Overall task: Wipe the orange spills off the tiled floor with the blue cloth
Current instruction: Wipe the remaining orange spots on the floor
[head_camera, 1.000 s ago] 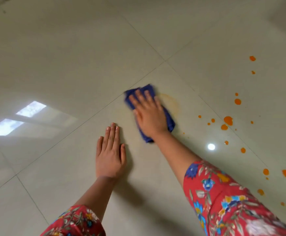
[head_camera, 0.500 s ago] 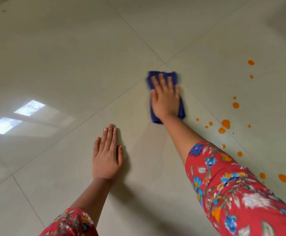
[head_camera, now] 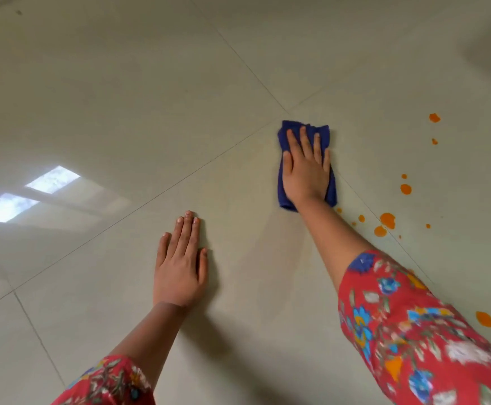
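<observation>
The blue cloth is dark blue. It is folded into a small, thick pad and is a bit crumpled at its far end. It is pressed down on the tiled floor by the right hand, whose fingers are laid out straight on top. The cloth is placed near where the tile lines cross. Round orange spills are dotted just to its right. The left hand is laid flat on the floor, and nothing is held in it.
</observation>
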Demonstrator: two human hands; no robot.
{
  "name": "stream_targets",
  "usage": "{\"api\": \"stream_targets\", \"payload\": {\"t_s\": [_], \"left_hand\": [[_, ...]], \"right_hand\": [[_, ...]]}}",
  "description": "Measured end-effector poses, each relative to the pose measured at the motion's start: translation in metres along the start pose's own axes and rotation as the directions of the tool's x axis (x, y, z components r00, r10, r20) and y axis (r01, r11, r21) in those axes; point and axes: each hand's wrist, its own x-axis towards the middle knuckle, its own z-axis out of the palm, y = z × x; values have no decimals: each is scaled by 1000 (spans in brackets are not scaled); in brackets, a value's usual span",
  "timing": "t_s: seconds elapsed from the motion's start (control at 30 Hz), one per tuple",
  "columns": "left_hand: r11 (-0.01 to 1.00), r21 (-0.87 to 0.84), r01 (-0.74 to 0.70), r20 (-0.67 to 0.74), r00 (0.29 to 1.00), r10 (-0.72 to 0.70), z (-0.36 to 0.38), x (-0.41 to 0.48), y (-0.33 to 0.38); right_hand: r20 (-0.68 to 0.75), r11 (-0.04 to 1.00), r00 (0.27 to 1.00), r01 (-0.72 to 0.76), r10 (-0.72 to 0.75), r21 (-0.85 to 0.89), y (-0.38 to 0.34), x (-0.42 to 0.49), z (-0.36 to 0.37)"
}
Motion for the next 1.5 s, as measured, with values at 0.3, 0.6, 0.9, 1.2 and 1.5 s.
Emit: {"api": "stream_targets", "payload": {"t_s": [0.3, 0.6, 0.9, 1.2, 1.5], "left_hand": [[998, -17, -55, 9, 998, 55, -1, -2, -1], [992, 1, -124, 36, 992, 124, -3, -3, -3], [978, 41, -206, 43, 978, 205, -2, -4, -1], [981, 28, -190, 41, 981, 189, -2, -4, -2], [995, -66, -77, -67, 995, 73, -3, -5, 35]], "right_hand": [[148, 801, 801, 594, -580, -74, 81, -133, -7], [231, 652, 637, 758, -736, -14, 70, -193, -2], [61, 915, 917, 397, -393, -69, 56, -145, -3], [68, 954, 957, 287, -281, -90, 115, -150, -14], [142, 865, 868, 491, -476, -104, 170, -221, -21]]}}
